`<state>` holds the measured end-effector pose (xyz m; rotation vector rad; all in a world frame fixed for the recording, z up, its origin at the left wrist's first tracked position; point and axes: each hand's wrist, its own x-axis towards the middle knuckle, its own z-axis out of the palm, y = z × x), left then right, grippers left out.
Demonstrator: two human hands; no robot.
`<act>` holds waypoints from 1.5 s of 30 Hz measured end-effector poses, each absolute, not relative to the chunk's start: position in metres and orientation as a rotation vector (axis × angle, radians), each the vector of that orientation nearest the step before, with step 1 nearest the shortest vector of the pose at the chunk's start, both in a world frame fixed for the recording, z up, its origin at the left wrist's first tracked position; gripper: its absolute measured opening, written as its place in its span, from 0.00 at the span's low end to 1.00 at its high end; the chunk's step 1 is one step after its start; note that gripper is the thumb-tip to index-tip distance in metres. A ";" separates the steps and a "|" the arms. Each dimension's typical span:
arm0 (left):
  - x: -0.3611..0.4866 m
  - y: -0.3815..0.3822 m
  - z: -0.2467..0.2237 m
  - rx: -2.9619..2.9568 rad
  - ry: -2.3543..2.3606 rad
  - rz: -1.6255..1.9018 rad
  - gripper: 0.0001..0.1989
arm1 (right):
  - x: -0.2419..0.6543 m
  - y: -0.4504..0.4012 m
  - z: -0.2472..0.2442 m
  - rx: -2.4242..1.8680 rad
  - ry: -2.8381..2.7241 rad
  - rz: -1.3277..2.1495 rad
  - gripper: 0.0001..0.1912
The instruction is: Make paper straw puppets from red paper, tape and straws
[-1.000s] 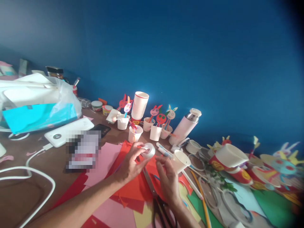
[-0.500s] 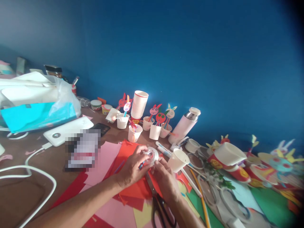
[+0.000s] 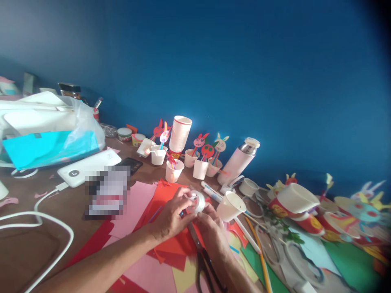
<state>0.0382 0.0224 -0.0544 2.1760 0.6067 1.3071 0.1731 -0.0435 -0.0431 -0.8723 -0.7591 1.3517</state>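
A roll of clear tape [image 3: 199,202] is held between my two hands over red and orange paper [image 3: 171,243]. My left hand [image 3: 174,213] grips the roll's left side, its fingers curled round it. At the roll's lower right edge, the fingers of my right hand [image 3: 210,224] are pressed together; whatever they pinch is too small to make out. Black-handled scissors [image 3: 203,260] lie on the paper beneath my right wrist. Just right of my right hand stands a white paper cup [image 3: 231,206].
Small cups with paper animal heads [image 3: 200,169], a cup stack [image 3: 180,136] and a thermos [image 3: 238,160] stand behind. Left are a power bank [image 3: 88,167], white cable [image 3: 69,232] and plastic bag [image 3: 85,124]. Right are a yellow pencil [image 3: 259,252], tipped cups [image 3: 297,199] and green paper [image 3: 351,260].
The view has shifted slightly. My right hand has turned a little at the edge of the tape roll, while my left hand keeps its hold.
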 end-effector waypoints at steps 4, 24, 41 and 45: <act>0.039 0.022 -0.057 2.173 0.596 1.291 0.05 | 0.171 -0.044 -0.042 -0.849 -0.721 1.366 0.12; 0.043 0.018 -0.057 2.039 0.591 1.277 0.04 | 0.169 -0.045 -0.040 -0.872 -0.781 1.311 0.14; 0.042 0.017 -0.053 2.090 0.583 1.282 0.06 | 0.167 -0.047 -0.040 -0.906 -0.746 1.306 0.12; 0.042 0.016 -0.053 2.085 0.588 1.273 0.06 | 0.167 -0.046 -0.039 -0.898 -0.730 1.297 0.12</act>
